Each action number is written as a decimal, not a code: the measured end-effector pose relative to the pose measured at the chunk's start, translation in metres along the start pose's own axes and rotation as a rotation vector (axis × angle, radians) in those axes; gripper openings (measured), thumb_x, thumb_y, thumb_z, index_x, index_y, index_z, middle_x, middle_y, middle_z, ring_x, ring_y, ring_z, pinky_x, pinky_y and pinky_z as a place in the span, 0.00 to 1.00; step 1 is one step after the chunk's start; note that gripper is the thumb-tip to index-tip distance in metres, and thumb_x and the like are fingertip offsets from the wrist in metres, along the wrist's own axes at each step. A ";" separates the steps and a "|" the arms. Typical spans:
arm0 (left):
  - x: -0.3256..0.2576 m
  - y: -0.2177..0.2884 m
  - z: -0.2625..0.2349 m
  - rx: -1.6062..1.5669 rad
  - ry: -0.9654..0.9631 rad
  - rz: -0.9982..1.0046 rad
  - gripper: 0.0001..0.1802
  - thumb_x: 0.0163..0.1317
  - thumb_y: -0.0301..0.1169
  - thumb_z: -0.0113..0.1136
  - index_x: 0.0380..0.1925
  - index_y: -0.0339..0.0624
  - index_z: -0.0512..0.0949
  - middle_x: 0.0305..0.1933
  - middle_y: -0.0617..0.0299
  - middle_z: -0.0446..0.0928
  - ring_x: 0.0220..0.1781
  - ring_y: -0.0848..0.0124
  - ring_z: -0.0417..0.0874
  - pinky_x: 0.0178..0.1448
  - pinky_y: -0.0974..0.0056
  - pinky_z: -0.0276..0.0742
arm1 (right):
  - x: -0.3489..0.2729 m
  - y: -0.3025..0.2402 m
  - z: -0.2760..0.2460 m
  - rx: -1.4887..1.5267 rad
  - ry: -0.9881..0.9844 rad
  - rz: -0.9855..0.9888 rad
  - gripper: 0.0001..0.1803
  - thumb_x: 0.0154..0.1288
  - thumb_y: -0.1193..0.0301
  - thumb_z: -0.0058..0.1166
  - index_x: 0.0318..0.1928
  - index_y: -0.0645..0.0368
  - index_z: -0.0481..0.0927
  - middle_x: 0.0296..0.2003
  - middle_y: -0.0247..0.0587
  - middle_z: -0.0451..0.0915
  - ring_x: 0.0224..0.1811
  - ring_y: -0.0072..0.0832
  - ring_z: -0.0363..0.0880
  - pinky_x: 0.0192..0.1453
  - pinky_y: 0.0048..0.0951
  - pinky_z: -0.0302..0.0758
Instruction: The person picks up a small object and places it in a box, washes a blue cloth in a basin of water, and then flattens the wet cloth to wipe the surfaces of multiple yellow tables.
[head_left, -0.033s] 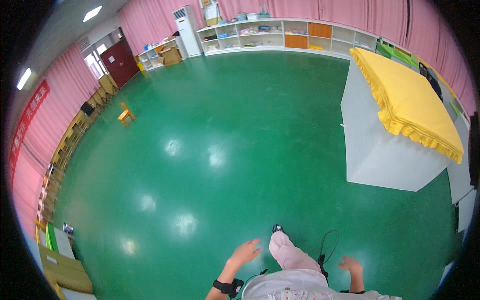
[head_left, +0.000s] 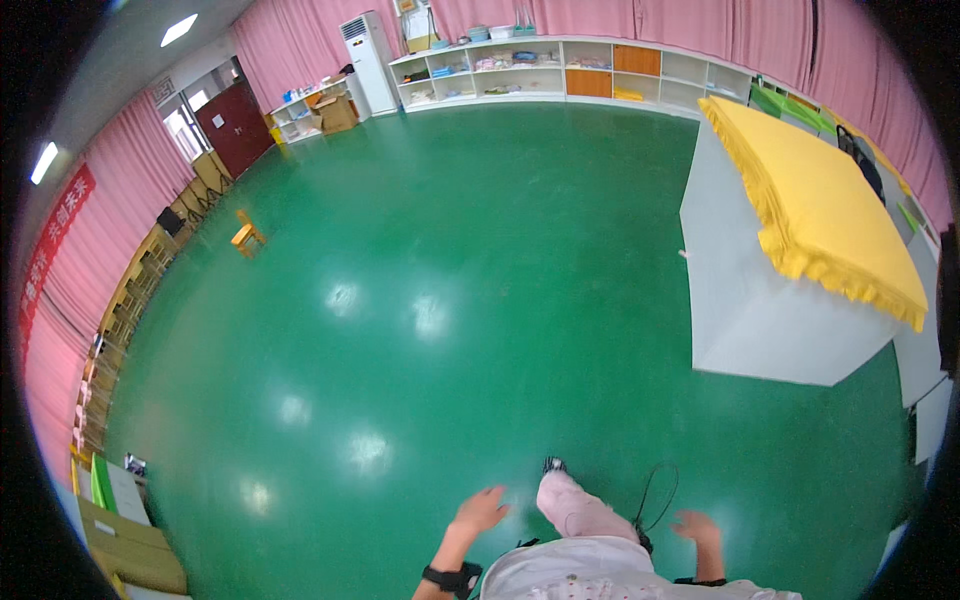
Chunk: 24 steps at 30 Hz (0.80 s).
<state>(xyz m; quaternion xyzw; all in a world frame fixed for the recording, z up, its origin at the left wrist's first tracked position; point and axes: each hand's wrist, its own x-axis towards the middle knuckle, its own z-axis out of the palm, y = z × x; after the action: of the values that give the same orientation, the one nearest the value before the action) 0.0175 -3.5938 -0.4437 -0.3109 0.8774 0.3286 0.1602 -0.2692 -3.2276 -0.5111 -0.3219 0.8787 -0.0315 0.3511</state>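
My left hand (head_left: 482,509) hangs in the air left of my body, over the green floor (head_left: 480,300). Its fingers are loosely stretched out and hold nothing. A black band (head_left: 452,579) wraps that wrist. On the other side, my right hand (head_left: 698,525) is also raised beside me, somewhat blurred, with its fingers apart and nothing in them. Close to it a thin black cable loop (head_left: 660,497) hangs by my hip. Between the hands one leg in pale pink trousers (head_left: 580,508) reaches forward, ending in a dark striped shoe (head_left: 554,465).
To the right stands a large white block-shaped piece (head_left: 760,310) under a yellow ruffled cover (head_left: 820,190). Low white shelves (head_left: 480,85) line the far wall. A small wooden chair (head_left: 246,235) stands at far left, and stacked chairs (head_left: 130,300) run along the left wall.
My left hand has shifted slightly left and down in the picture. The far room has slid a little to the left. Neither hand has taken anything.
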 end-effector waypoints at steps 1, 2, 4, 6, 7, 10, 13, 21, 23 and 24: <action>0.039 -0.012 -0.030 0.100 -0.019 -0.187 0.28 0.57 0.44 0.52 0.55 0.43 0.64 0.53 0.47 0.70 0.54 0.51 0.70 0.54 0.55 0.69 | 0.065 -0.021 -0.044 -0.005 0.032 -0.018 0.26 0.53 0.55 0.50 0.50 0.55 0.73 0.51 0.50 0.72 0.52 0.45 0.71 0.55 0.42 0.69; 0.058 -0.030 -0.041 0.093 -0.040 -0.251 0.28 0.56 0.45 0.52 0.55 0.44 0.64 0.53 0.45 0.70 0.53 0.51 0.71 0.55 0.54 0.69 | 0.105 -0.047 -0.066 0.010 0.009 -0.063 0.25 0.53 0.55 0.50 0.49 0.55 0.74 0.49 0.51 0.73 0.51 0.45 0.72 0.53 0.43 0.70; 0.101 -0.074 -0.091 0.103 -0.046 -0.311 0.28 0.56 0.45 0.52 0.54 0.46 0.65 0.53 0.44 0.70 0.52 0.51 0.72 0.56 0.53 0.68 | 0.192 -0.123 -0.124 -0.010 0.014 -0.072 0.24 0.54 0.57 0.50 0.48 0.57 0.73 0.47 0.52 0.74 0.49 0.46 0.72 0.51 0.43 0.70; 0.107 -0.106 -0.107 -0.190 0.095 -0.188 0.28 0.56 0.47 0.51 0.54 0.45 0.65 0.53 0.44 0.70 0.53 0.51 0.72 0.56 0.53 0.68 | 0.248 -0.203 -0.185 -0.140 0.030 -0.070 0.24 0.55 0.59 0.50 0.49 0.59 0.72 0.45 0.51 0.75 0.48 0.47 0.72 0.51 0.41 0.70; 0.113 -0.124 -0.126 -0.198 0.096 -0.205 0.28 0.56 0.47 0.51 0.54 0.45 0.65 0.53 0.44 0.70 0.53 0.51 0.72 0.56 0.53 0.68 | 0.277 -0.262 -0.218 -0.203 0.062 -0.116 0.23 0.56 0.59 0.50 0.49 0.60 0.71 0.44 0.51 0.75 0.47 0.47 0.72 0.50 0.41 0.71; 0.191 -0.172 -0.195 -0.136 0.215 -0.432 0.29 0.56 0.49 0.50 0.54 0.44 0.66 0.53 0.46 0.70 0.53 0.51 0.72 0.56 0.53 0.68 | 0.398 -0.386 -0.307 0.042 0.293 -0.632 0.20 0.58 0.62 0.49 0.49 0.60 0.71 0.43 0.51 0.76 0.45 0.47 0.74 0.47 0.42 0.72; 0.276 -0.236 -0.251 -0.120 -0.044 -0.533 0.31 0.55 0.50 0.49 0.53 0.41 0.66 0.51 0.45 0.72 0.52 0.50 0.72 0.55 0.53 0.69 | 0.489 -0.487 -0.382 0.203 0.193 -0.804 0.19 0.59 0.64 0.48 0.48 0.60 0.71 0.43 0.51 0.76 0.46 0.47 0.74 0.47 0.42 0.72; 0.594 -0.278 -0.528 0.067 0.118 -0.361 0.29 0.55 0.49 0.51 0.52 0.43 0.66 0.46 0.46 0.74 0.47 0.51 0.76 0.48 0.51 0.73 | 0.730 -0.508 -0.445 0.008 0.006 -0.254 0.24 0.53 0.58 0.51 0.47 0.59 0.73 0.44 0.52 0.76 0.45 0.47 0.74 0.48 0.42 0.72; 0.685 -0.274 -0.596 0.040 0.154 -0.077 0.26 0.56 0.46 0.51 0.52 0.45 0.66 0.44 0.46 0.75 0.45 0.50 0.76 0.47 0.50 0.73 | 0.771 -0.522 -0.475 0.054 -0.010 -0.163 0.22 0.53 0.59 0.50 0.46 0.58 0.74 0.44 0.51 0.76 0.46 0.46 0.74 0.49 0.42 0.71; 0.737 -0.275 -0.626 -0.003 0.170 0.098 0.25 0.56 0.44 0.51 0.52 0.45 0.66 0.43 0.46 0.75 0.45 0.50 0.76 0.46 0.50 0.73 | 0.798 -0.524 -0.484 0.067 -0.006 -0.157 0.22 0.53 0.59 0.50 0.46 0.58 0.74 0.44 0.51 0.76 0.46 0.46 0.74 0.49 0.42 0.71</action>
<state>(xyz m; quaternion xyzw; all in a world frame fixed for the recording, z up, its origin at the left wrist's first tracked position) -0.4086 -4.5043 -0.4741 -0.2947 0.9014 0.3096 0.0688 -0.7287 -4.1936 -0.4767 -0.3778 0.8482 -0.0872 0.3608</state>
